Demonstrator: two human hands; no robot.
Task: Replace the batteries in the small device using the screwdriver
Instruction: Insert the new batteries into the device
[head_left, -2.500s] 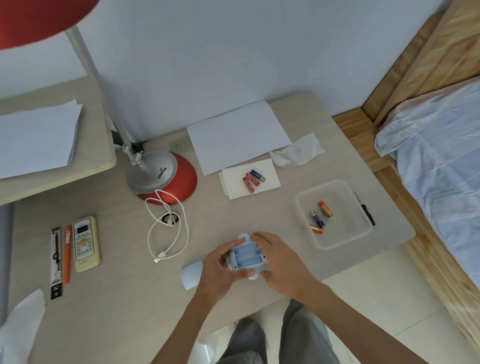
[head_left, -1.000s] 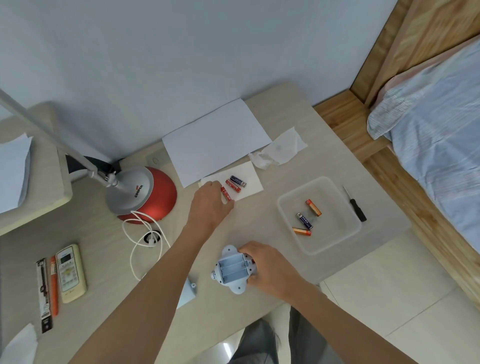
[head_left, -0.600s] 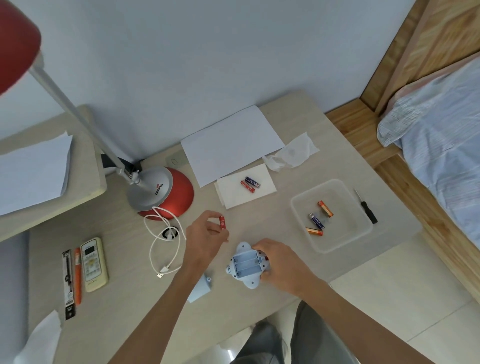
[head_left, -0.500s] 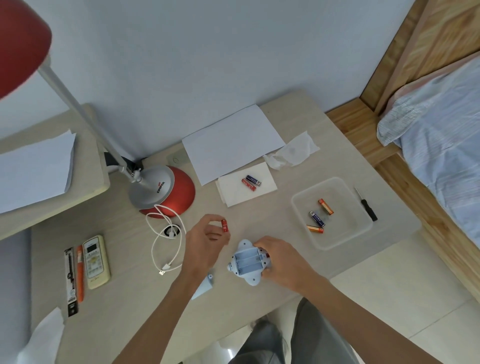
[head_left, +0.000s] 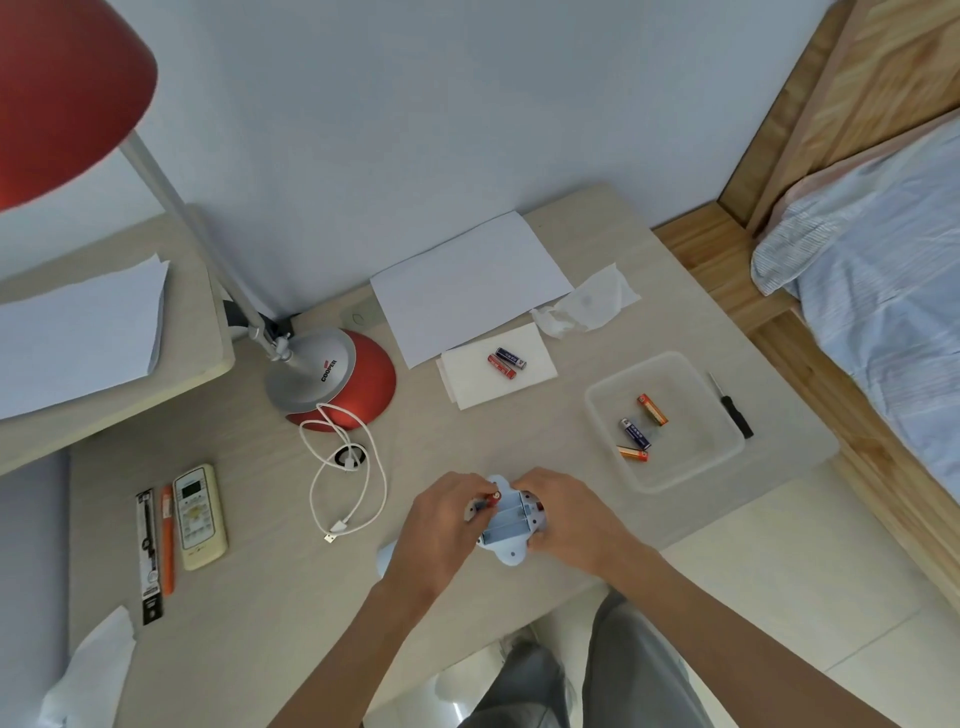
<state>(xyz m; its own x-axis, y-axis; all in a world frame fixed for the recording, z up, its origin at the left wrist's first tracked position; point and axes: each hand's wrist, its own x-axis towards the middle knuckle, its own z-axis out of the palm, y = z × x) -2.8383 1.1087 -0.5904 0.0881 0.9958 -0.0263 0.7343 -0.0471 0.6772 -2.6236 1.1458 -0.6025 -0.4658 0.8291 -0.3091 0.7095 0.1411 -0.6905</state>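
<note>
At lower centre of the frame, the left hand (head_left: 441, 522) pinches a red battery (head_left: 491, 500) between thumb and fingertips at the upper left corner of the pale blue device (head_left: 506, 522), whose open battery bay faces up, while the right hand (head_left: 569, 519) curls around the device's right side and grips it. Right of centre, three batteries (head_left: 635, 433) lie in a clear tray (head_left: 701, 441), with the black screwdriver (head_left: 733, 411) on the bench (head_left: 270, 545) just beside the tray's right rim. Two more batteries (head_left: 501, 366) lie side by side on a white napkin (head_left: 478, 387) above the device.
</note>
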